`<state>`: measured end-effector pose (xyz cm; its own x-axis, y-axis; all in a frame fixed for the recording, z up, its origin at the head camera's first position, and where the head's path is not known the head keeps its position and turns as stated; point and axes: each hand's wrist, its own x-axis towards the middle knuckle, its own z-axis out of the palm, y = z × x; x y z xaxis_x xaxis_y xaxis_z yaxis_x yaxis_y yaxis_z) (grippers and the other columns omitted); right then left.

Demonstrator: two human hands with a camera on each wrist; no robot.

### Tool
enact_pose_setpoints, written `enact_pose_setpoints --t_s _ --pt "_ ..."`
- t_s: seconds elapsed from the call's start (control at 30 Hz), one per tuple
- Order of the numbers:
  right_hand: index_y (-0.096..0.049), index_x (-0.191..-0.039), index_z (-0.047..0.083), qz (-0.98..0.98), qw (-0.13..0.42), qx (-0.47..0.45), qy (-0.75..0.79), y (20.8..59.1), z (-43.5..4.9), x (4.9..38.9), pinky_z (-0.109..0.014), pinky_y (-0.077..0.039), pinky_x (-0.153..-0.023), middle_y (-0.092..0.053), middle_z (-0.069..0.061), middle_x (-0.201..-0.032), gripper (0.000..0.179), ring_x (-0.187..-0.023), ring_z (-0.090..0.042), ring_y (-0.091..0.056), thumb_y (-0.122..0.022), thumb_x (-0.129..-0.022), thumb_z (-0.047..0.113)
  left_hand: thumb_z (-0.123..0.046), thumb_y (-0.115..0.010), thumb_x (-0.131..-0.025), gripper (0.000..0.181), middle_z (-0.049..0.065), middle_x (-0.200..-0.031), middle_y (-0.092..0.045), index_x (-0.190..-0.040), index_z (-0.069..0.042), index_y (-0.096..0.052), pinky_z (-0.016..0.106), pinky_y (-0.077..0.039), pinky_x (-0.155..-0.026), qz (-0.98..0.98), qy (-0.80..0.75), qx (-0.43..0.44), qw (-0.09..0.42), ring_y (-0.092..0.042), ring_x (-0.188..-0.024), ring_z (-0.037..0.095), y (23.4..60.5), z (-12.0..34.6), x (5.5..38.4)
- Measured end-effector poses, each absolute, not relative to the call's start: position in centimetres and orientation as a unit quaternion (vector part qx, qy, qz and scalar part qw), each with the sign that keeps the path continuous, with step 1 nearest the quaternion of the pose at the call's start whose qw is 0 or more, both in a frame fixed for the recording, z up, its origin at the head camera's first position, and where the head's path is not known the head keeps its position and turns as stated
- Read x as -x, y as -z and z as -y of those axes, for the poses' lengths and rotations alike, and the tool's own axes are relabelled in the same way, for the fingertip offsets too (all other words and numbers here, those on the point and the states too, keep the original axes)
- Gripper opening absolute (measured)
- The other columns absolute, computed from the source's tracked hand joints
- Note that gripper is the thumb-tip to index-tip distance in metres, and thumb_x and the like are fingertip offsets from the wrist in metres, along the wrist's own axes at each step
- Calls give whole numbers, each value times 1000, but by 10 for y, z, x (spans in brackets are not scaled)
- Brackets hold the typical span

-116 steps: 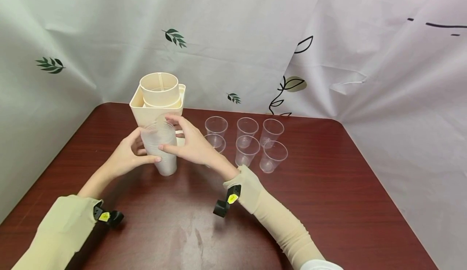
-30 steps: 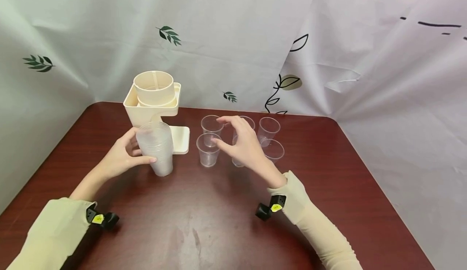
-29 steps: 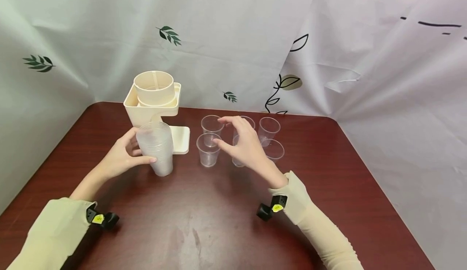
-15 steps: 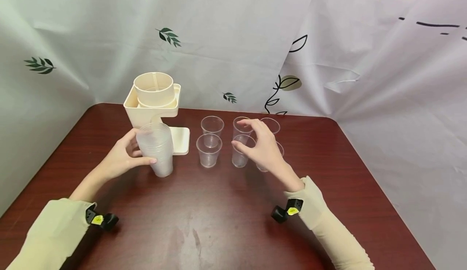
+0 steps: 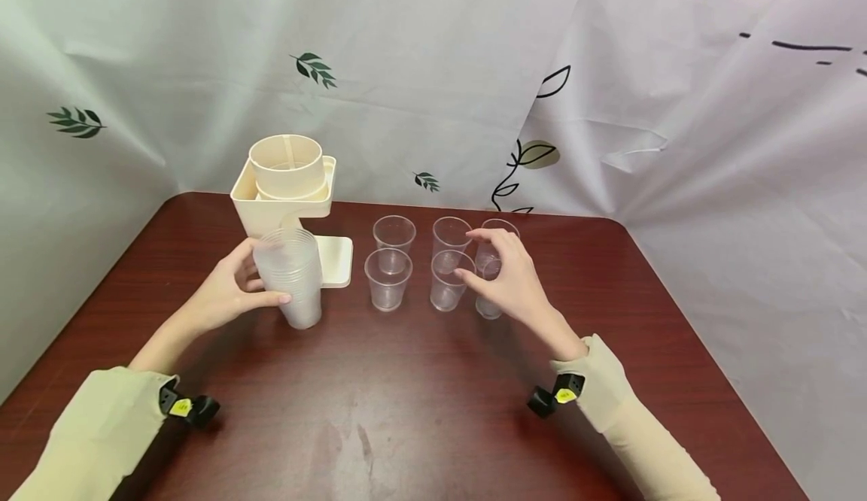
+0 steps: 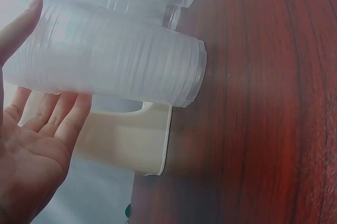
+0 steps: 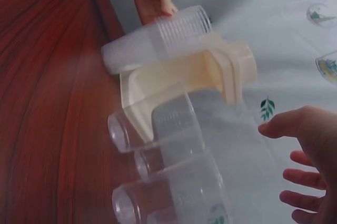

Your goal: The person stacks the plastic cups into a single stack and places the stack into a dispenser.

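Note:
My left hand point(image 5: 226, 286) grips a tall stack of nested clear plastic cups point(image 5: 301, 286), thumb on the near side and fingers round the far side. In the left wrist view the bottom of the stack point(image 6: 189, 74) is close over the table. My right hand point(image 5: 513, 279) holds nothing; thumb and fingers are spread apart above the right-hand pair of clear cups point(image 5: 489, 308), partly hiding them. In the right wrist view the fingers point(image 7: 305, 179) are parted from the thumb, with no cup between.
Several single clear cups stand upright in two rows, among them a front left cup point(image 5: 387, 294) and a front middle cup point(image 5: 444, 298). A cream cup dispenser point(image 5: 287, 185) with a flat base point(image 5: 336, 262) stands behind the stack on the dark red table point(image 5: 406, 396).
My right hand was at the stack at first, then left it and passed rightward over the cups to the right-hand pair. My left hand stays on the stack.

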<state>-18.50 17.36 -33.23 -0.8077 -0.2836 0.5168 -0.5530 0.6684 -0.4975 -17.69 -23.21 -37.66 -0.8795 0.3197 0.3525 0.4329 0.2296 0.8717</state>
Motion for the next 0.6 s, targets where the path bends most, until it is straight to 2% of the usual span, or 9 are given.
enact_pose_setpoints --t_s 0.37,0.6 --pt "-58 -124 9 893 218 -203 -336 346 -197 181 -37 -41 -93 -62 -7 -117 62 -111 -26 -48 -85 -70 24 13 -76 -71 69 -12 -120 -51 -126 -11 -44 12 -53 -80 783 572 240 52 -59 -101 -4 377 233 176" --pt "-55 -128 10 897 213 -177 -344 353 -210 178 -42 -39 -99 -58 -7 -125 68 -118 -26 -45 -85 -70 25 14 -75 -71 69 -12 -119 -53 -126 -13 -44 12 -53 -79 779 577 242 49 -59 -100 -3 377 233 176"
